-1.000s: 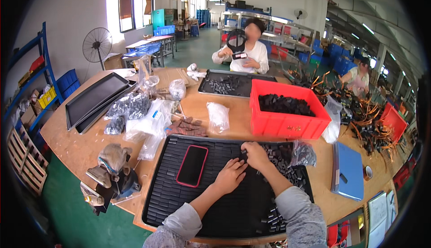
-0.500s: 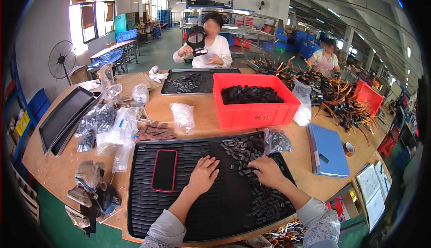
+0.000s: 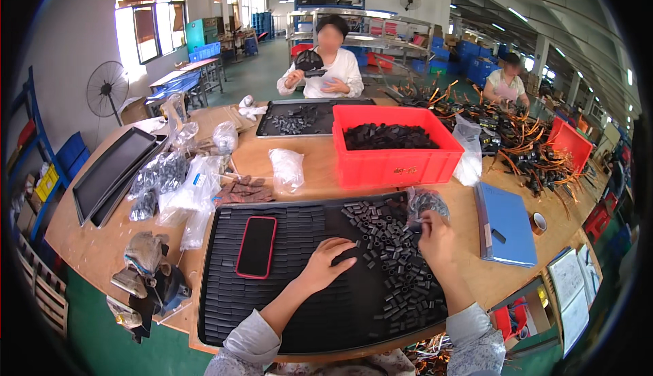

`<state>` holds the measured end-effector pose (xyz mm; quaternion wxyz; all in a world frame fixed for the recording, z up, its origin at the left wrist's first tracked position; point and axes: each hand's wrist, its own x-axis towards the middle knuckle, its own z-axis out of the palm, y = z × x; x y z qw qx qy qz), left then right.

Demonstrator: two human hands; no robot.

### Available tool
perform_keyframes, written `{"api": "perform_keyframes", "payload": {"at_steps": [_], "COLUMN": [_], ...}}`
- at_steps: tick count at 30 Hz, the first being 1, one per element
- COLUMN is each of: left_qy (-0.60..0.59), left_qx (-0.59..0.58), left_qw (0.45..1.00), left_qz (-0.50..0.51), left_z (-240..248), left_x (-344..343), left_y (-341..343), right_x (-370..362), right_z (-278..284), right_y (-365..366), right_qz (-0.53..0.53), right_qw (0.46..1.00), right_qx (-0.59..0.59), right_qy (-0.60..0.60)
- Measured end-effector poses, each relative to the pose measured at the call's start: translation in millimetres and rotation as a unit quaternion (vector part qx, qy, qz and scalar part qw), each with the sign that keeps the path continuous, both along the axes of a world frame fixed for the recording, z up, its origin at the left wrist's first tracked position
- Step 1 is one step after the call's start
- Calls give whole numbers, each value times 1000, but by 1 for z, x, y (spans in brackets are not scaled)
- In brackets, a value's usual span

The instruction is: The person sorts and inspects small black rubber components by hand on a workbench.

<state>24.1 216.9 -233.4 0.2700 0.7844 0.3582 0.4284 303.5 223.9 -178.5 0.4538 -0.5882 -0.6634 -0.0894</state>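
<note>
A big black ribbed tray (image 3: pixel 272 308) lies on the wooden table in front of me. My left hand (image 3: pixel 326 262) rests flat on it, fingers spread, at the edge of a heap of several small black tube pieces (image 3: pixel 394 267). My right hand (image 3: pixel 435 234) is over the tray's right side, its fingers pinched on a small clear plastic bag (image 3: pixel 425 202) holding more black pieces. A phone in a red case (image 3: pixel 256 245) lies face up on the tray's left part.
A red crate (image 3: pixel 394 162) full of black parts stands behind the tray. Clear bags (image 3: pixel 197 185), gloves (image 3: pixel 143 257) and black trays (image 3: pixel 109 172) lie left. A blue folder (image 3: pixel 505 223) and tape roll (image 3: pixel 537 223) lie right. One person (image 3: pixel 323 66) sits opposite, another (image 3: pixel 507 83) by orange cables.
My view has tipped down and nearer to the tray. My right hand moved right to the small clear bag at the tray's edge; my left hand moved right beside the heap.
</note>
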Motion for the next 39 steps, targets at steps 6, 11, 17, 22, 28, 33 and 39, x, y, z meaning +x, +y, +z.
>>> {"api": "perform_keyframes", "payload": {"at_steps": [6,11,17,22,28,33,39], "left_qy": [-183,-288,-272,-224,-167,-161,-226], "left_qx": [-298,-363,-405,-373,-343,-359,-388], "left_qw": [932,881,870,896,920,915,889], "left_qz": [-95,-97,-68,-89,-91,-89,-94], "left_z": [8,6,6,-3,-4,-2,6], "left_x": [2,-13,-5,-9,-6,-7,-9], "left_y": [0,5,5,5,3,0,0], "right_x": [-78,-68,-56,-73,-87,-83,-84], "right_z": [-10,-9,-19,-32,-36,-39,-38], "right_y": [-1,-3,1,1,-8,-7,-7], "right_qz": [339,373,346,366,367,357,434], "right_qw": [859,873,874,843,707,710,814], "right_qx": [-263,-301,-230,-295,-394,-382,-228], "right_qy": [277,89,-251,262,459,472,311]}}
